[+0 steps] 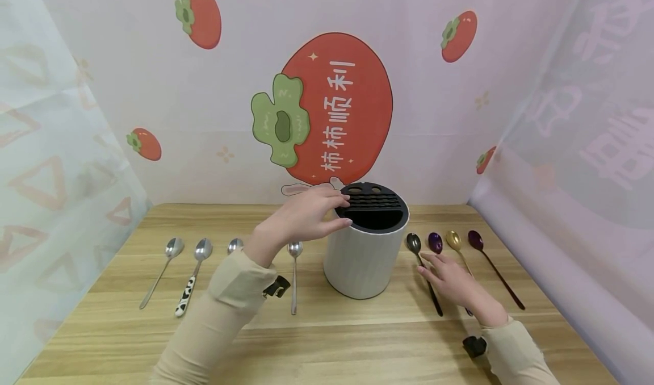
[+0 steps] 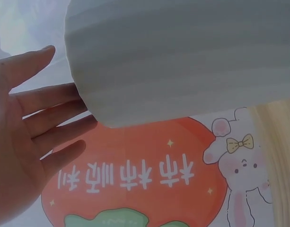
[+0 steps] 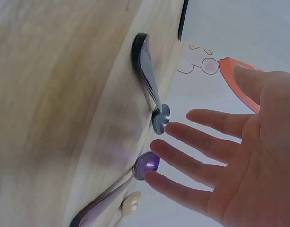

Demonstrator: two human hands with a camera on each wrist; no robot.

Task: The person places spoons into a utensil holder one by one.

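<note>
A white ribbed utensil holder (image 1: 364, 266) with a black slotted top (image 1: 373, 203) stands upright mid-table. My left hand (image 1: 309, 214) reaches over its left rim, fingers loosely extended and holding nothing; contact is unclear. In the left wrist view, the fingertips of that hand (image 2: 45, 118) pass partly behind the holder (image 2: 182, 56). Over the spoons on the right hovers my right hand (image 1: 455, 283), fingers spread and nothing gripped. Nearest it lie a black spoon (image 1: 413, 243) and a purple spoon (image 1: 435, 242), whose handle the hand partly hides. Beside these is a gold spoon (image 1: 453, 239).
At the far right lies a dark red spoon (image 1: 494, 266). Left of the holder are silver spoons, among them a plain one (image 1: 174, 247), one with a black-and-white patterned handle (image 1: 187, 294), and one partly hidden by my left arm (image 1: 235, 245). Another silver spoon (image 1: 294, 277) lies nearer the holder.
</note>
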